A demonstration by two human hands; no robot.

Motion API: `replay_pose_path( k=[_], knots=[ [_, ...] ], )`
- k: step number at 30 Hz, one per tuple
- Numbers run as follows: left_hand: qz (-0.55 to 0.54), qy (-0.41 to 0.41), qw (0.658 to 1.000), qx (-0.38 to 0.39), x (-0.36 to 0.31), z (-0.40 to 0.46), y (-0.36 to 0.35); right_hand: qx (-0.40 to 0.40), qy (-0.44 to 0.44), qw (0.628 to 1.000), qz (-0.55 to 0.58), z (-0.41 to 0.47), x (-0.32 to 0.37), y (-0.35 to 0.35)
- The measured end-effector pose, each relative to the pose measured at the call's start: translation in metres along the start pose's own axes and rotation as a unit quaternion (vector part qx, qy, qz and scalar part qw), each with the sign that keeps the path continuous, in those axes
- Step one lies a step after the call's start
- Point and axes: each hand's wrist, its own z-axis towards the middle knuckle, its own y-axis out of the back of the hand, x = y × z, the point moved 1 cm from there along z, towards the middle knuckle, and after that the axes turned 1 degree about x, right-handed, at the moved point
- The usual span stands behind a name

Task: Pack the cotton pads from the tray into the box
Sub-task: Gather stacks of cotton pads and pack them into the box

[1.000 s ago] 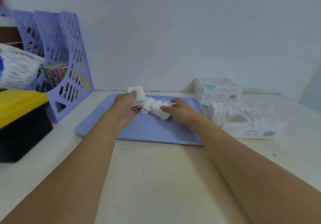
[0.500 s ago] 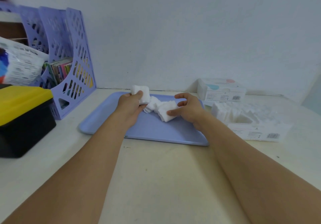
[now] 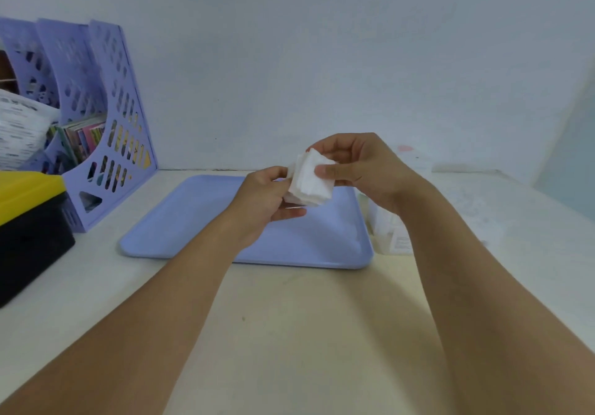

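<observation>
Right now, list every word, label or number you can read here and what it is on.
None can be read.
White plastic bag at far left: dark print, too blurred.
Box right of the tray: a grey label patch, too small.
Books in the purple file holder: coloured spines, no legible text.

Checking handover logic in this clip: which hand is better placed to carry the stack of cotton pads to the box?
The right hand, probably. It already pinches the stack of cotton pads, and the box sits beside the tray on that side. The left hand would have to cross over.
</observation>
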Motion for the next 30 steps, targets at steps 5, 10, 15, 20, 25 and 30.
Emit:
replay_pose_path(
  k=[5,10,15,20,25,30],
  knots=[
    [-0.049,0.017,0.998,0.035,0.004,-0.002,-0.004,-0.007,-0.015,1.0,-0.015,0.003,-0.013,0.002],
    [-0.082,0.034,0.995,0.035,0.002,-0.004,-0.01,-0.017,-0.002,0.998,-0.055,0.006,-0.019,0.001],
    [-0.151,0.041,0.986,0.051,0.001,-0.007,-0.023,-0.016,-0.031,0.997,-0.061,0.011,-0.022,-0.012],
    [-0.216,0.046,0.967,-0.123,0.006,0.0,-0.031,0.033,-0.128,0.991,-0.018,0.007,-0.023,-0.03],
    [-0.25,0.039,0.958,-0.133,0.009,0.0,-0.039,0.054,-0.173,0.983,-0.035,0.003,-0.021,-0.033],
    [-0.278,0.025,0.96,-0.025,0.003,-0.009,-0.054,0.027,-0.171,0.984,-0.049,-0.01,0.0,-0.003]
  ],
)
